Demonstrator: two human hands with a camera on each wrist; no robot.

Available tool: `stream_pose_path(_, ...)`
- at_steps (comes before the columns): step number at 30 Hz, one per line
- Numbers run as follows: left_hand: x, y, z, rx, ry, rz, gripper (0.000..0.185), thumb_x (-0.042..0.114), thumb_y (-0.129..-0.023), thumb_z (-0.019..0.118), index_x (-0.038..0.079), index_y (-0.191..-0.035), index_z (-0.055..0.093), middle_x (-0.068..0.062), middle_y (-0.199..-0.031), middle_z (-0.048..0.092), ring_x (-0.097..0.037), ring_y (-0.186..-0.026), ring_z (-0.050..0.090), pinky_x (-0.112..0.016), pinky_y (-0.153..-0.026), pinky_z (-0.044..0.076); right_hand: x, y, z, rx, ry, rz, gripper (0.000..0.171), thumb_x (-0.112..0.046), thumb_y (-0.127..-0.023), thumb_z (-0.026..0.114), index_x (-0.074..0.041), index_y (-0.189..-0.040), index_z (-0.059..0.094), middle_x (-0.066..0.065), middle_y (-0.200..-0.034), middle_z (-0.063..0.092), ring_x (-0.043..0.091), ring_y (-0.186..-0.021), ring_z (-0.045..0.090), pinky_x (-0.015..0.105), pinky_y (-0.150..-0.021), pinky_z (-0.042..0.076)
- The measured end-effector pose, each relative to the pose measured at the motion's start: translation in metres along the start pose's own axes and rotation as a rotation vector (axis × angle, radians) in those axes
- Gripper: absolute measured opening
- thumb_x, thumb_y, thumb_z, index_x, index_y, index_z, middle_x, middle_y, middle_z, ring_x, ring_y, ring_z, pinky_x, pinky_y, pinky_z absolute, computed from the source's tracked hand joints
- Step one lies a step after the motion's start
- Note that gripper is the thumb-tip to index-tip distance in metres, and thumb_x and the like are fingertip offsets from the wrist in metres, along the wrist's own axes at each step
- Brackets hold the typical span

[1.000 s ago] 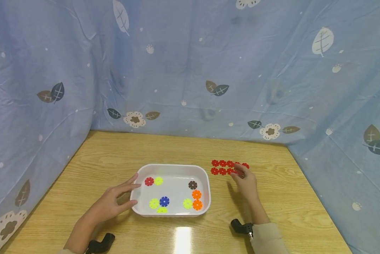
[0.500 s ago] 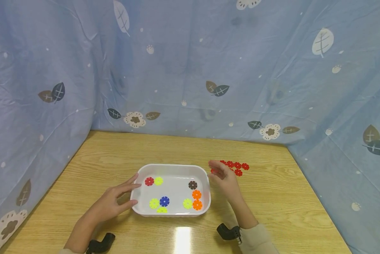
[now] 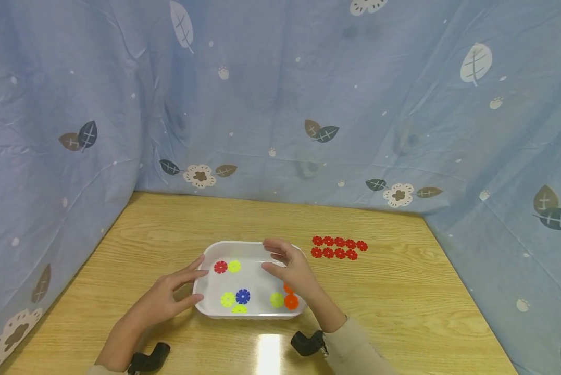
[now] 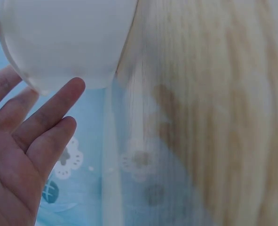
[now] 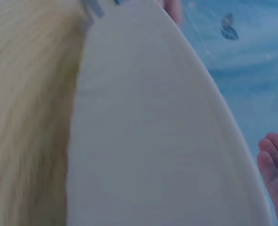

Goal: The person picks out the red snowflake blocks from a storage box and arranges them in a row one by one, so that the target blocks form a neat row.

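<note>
In the head view my left hand [image 3: 164, 301] lies at the left end of a white plastic tub [image 3: 249, 316], fingertips over its rim. Its fingers look straight and spread against the tub's outer wall in the left wrist view. My right hand [image 3: 293, 271] hovers over the tub's right side with thumb and fingers apart, nothing visible between them. Notched snowflake discs lie in the tub: a red disc [image 3: 221, 267], yellow discs such as the yellow disc [image 3: 234, 266], a blue disc [image 3: 242, 297] and orange discs [image 3: 291, 302]. The right hand hides the brown disc.
Two rows of red snowflake discs [image 3: 339, 242] lie flat on the wooden table [image 3: 393, 291], right of the tub. A patterned blue curtain [image 3: 261, 104] stands around the back and sides. Each wrist carries a black camera, such as the right wrist camera [image 3: 307, 342].
My right hand has moved left from the red discs to over the tub, uncovering both red rows and covering the brown disc. The left hand has stayed at the rim.
</note>
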State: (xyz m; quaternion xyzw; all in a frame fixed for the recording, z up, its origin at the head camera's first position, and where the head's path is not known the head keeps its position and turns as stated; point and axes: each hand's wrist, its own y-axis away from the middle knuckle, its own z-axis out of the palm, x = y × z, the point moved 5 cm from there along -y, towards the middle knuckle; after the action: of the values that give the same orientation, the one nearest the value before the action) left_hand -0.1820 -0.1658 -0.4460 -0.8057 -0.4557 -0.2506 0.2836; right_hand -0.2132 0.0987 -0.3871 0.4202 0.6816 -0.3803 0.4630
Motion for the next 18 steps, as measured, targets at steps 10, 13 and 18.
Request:
stream_pose_path(10,0.001,0.0,0.0,0.004,-0.005,0.022,0.043,0.034,-0.08,0.065,0.033,-0.122,0.053,0.001,-0.143,0.035,-0.021,-0.124,0.042,-0.005,-0.096,0.026,0.01,-0.025,0.052,-0.068,0.033,0.058,0.043,-0.011,-0.081,0.065,-0.001,-0.121,0.052,0.012,-0.12,0.057,0.021,-0.111,0.054,0.029,-0.094,0.044)
stream_pose_path(13,0.003,0.0,0.0,-0.003,-0.004,0.037,0.043,0.034,-0.081,0.064,0.031,-0.122,0.053,-0.002,-0.143,0.035,-0.022,-0.124,0.042,-0.006,-0.096,0.027,0.018,-0.034,0.062,-0.057,0.054,0.082,0.043,-0.01,-0.079,0.066,-0.002,-0.119,0.053,0.012,-0.118,0.058,0.02,-0.109,0.055,0.027,-0.092,0.045)
stream_pose_path(18,0.005,0.0,-0.002,-0.005,-0.031,0.058,0.043,0.033,-0.082,0.063,0.027,-0.123,0.053,-0.005,-0.143,0.035,-0.025,-0.123,0.043,-0.012,-0.097,0.033,0.022,-0.046,0.074,-0.027,0.125,0.139,0.041,-0.01,-0.077,0.067,-0.004,-0.116,0.057,0.009,-0.114,0.061,0.021,-0.105,0.058,0.025,-0.087,0.048)
